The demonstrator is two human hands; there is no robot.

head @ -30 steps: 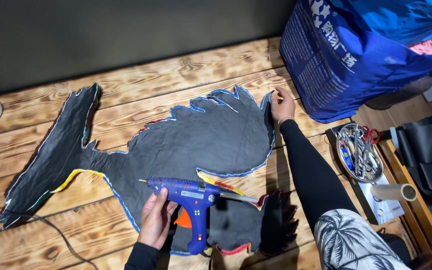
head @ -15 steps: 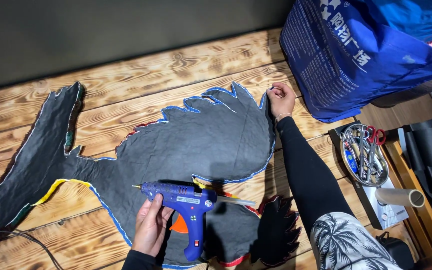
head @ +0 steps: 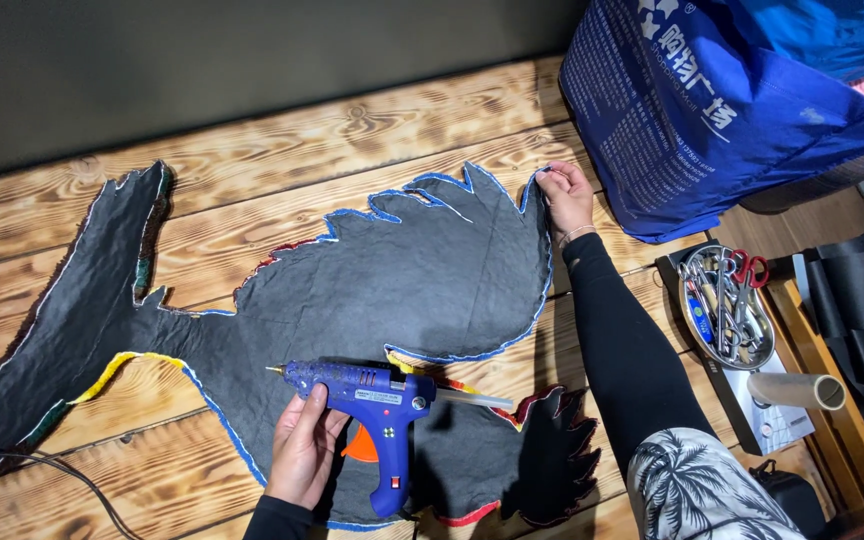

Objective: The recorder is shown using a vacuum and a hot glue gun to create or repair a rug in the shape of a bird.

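My left hand [head: 304, 450] is wrapped around the body of a blue plastic hot glue gun [head: 372, 400] with an orange trigger, fingers curled over the barrel, so the hand is closed and gripping it; the gun lies roughly flat, nozzle pointing left, a pale glue stick jutting out of its back end to the right, handle pointing down toward me. The gun sits over the lower middle of a big dark grey fish-shaped fabric cutout [head: 392, 270] with blue, red and yellow stitched edging, spread flat on the knotty wooden plank floor [head: 252, 150]. The tail end of the cutout lies far left, the jagged fins at top centre and bottom right. My right hand [head: 564, 198], in a black long sleeve, is at the cutout's upper right edge, fingertips pinching the blue-trimmed rim, closed on the fabric. Just right of that hand stands a large blue woven shopping bag [head: 712, 110]. Further right, a round metal bowl [head: 727, 305] holds red-handled scissors and other tools, resting on a dark tray. A cardboard tube [head: 794, 390] lies just below the bowl. A thin black cord [head: 42, 465] runs across the floor at bottom left, near the tail.
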